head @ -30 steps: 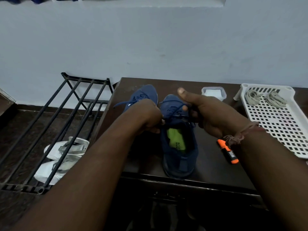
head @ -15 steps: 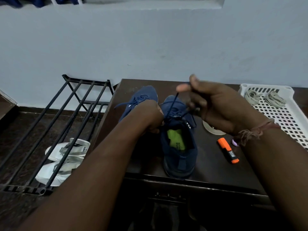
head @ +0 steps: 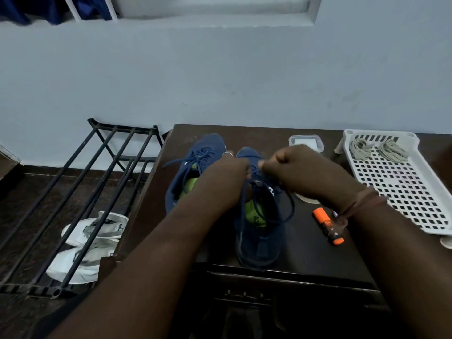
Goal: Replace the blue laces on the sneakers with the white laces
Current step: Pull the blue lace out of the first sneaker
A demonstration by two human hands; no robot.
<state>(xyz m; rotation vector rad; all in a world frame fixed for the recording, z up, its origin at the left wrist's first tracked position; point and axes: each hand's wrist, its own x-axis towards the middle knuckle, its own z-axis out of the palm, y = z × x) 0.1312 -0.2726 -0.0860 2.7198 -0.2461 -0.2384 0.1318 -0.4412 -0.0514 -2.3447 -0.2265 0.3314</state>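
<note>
We note a dark table against a pale wall. At its near edge stands the right sneaker, navy with a green insole; left hand and right hand pinch its blue lace. White laces lie in the tray's far end.

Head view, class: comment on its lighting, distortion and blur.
Head view: dim and bluish, the dark table swallowing detail; wide-angle bending curves the wall's ledge and shoe rack; both hands, left hand and right hand, look slightly soft; no glare.
</note>
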